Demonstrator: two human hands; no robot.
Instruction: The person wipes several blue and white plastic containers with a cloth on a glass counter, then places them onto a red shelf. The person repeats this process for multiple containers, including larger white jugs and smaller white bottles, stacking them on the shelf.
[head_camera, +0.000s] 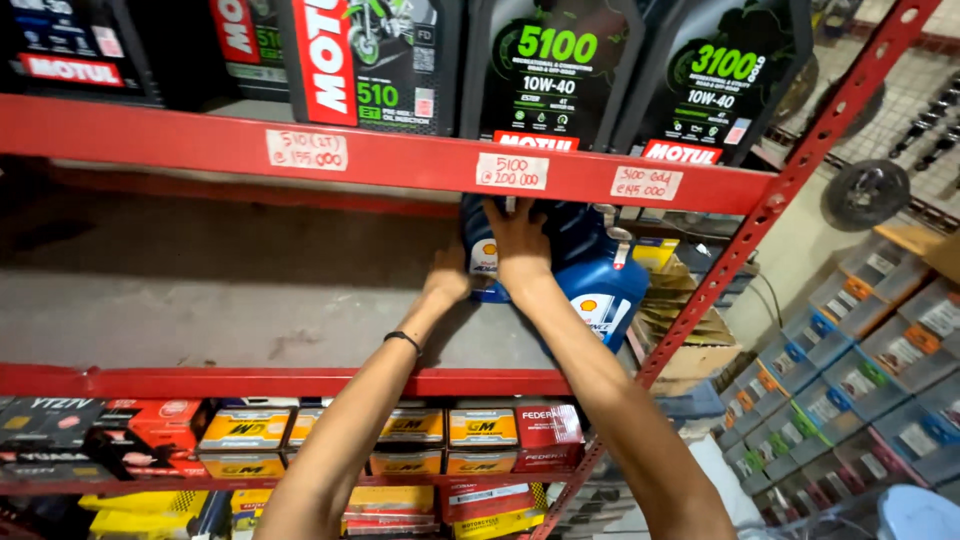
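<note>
Nearest: both forearms reach up and in over the red shelf rail (300, 381), a black band on the left wrist (403, 340). Below the rail, rows of small orange, red and black boxes (480, 428).

Left hand (447, 278) is against the lower left side of a blue oil jug (540, 250); its fingers are hidden behind the jug, so their spread can't be told. Right hand (517, 240) lies flat on the jug's front, fingers together and pointing up, tips under the upper shelf beam (400, 158).

The jug stands at the right end of the middle shelf, touching a second blue jug (605, 295) on its right. Judgement: the jug is gripped from two sides but not lifted; the base looks seated on the shelf. The rest of that shelf board (200, 310) holds nothing visible.

Farthest: dark oil jugs (550, 70) on the top shelf, blue-grey bins (860, 380) off right.
</note>
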